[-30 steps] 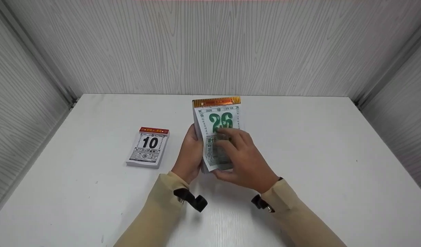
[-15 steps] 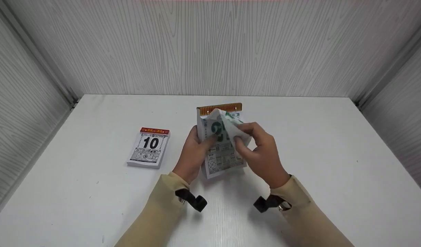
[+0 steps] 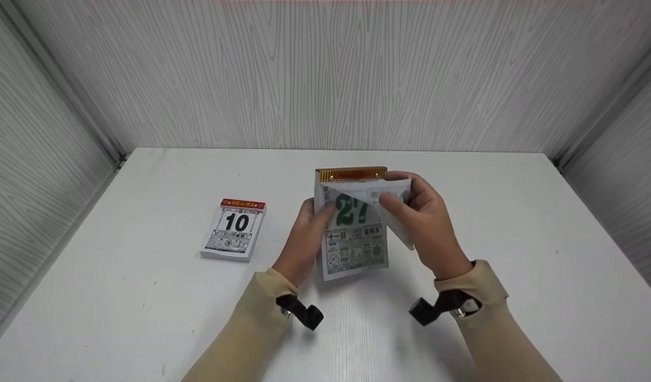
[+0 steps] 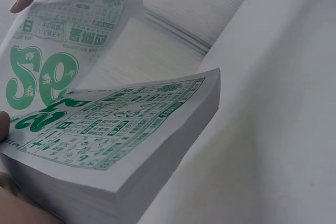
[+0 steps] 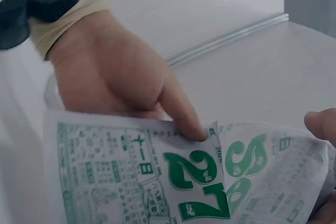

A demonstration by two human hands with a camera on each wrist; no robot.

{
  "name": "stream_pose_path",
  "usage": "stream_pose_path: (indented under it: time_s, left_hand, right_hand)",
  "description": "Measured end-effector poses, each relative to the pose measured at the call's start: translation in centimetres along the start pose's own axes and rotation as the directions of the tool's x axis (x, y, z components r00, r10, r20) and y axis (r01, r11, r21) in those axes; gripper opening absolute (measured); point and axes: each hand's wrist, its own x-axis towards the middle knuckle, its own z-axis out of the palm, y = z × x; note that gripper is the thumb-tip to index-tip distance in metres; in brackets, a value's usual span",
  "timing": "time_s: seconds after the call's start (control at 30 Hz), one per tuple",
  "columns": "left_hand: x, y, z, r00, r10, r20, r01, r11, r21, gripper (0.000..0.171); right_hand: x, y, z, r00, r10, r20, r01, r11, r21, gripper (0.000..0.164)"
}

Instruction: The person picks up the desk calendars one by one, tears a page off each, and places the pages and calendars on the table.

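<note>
A thick tear-off calendar (image 3: 355, 249) with a gold-orange header is held above the table at the centre of the head view. My left hand (image 3: 303, 241) grips its left side, the thumb lying on the page marked with a green 27. Between the thumb and fingers of my right hand (image 3: 431, 228) is a lifted calendar page (image 3: 367, 189), folded diagonally up and to the right. In the left wrist view, this page (image 4: 37, 61) stands above the pad with a green 26 on it. Whether its top edge is still attached all along is unclear.
On the left of the white table (image 3: 145, 307) lies a smaller tear-off calendar (image 3: 234, 231) with a red header and a black 10. A pale wood-grain wall (image 3: 325, 74) rises at the back, with side walls left and right.
Earlier the 26 page lay flat under my right fingers. My right hand has since pinched it and pulled it up and rightward, baring the 27 page. The held calendar has shifted slightly right.
</note>
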Motion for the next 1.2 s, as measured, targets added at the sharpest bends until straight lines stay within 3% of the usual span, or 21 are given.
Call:
stream_pose_path:
  time_s: [0.1, 0.2, 0.37, 0.53, 0.67, 0.8, 1.0, 1.2]
  left_hand:
    - [0.0, 0.0, 0.1, 0.999, -0.007, 0.042, 0.009, 0.999, -0.035, 0.046]
    - [0.1, -0.2, 0.2, 0.998, -0.005, 0.066, 0.009, 0.998, -0.057, 0.045]
    - [0.2, -0.3, 0.1, 1.000, 0.021, 0.022, -0.020, 0.999, -0.031, 0.040]
    - [0.3, -0.5, 0.1, 0.998, 0.034, -0.059, -0.034, 0.999, 0.000, 0.042]
    - [0.3, -0.5, 0.0, 0.993, 0.055, -0.105, -0.053, 0.998, 0.024, 0.046]
    - [0.3, -0.5, 0.0, 0.987, 0.068, -0.143, -0.058, 0.996, 0.074, 0.047]
    - [0.3, -0.8, 0.0, 0.990, 0.067, -0.122, -0.057, 0.995, 0.085, 0.045]
    - [0.3, -0.8, 0.0, 0.994, 0.048, -0.100, -0.035, 0.991, 0.127, 0.043]
  right_hand:
    - [0.4, -0.5, -0.8, 0.993, 0.109, 0.052, -0.111, 0.993, 0.049, 0.031]
    - [0.8, -0.9, -1.5, 0.979, 0.164, 0.124, -0.171, 0.984, 0.050, 0.021]
    - [1.3, -1.2, -2.4, 0.936, 0.232, 0.265, -0.210, 0.972, -0.107, 0.010]
    - [1.2, -0.8, -2.6, 0.891, 0.283, 0.356, -0.199, 0.946, -0.255, 0.015]
    - [1.0, -0.4, -1.9, 0.907, 0.260, 0.332, -0.155, 0.938, -0.310, 0.025]
    - [0.8, -0.8, -1.6, 0.929, 0.258, 0.267, -0.148, 0.917, -0.371, 0.020]
    - [1.4, -1.2, -2.3, 0.952, 0.255, 0.168, -0.170, 0.900, -0.400, 0.032]
    - [1.9, -1.7, -2.7, 0.972, 0.167, 0.164, -0.086, 0.906, -0.413, 0.030]
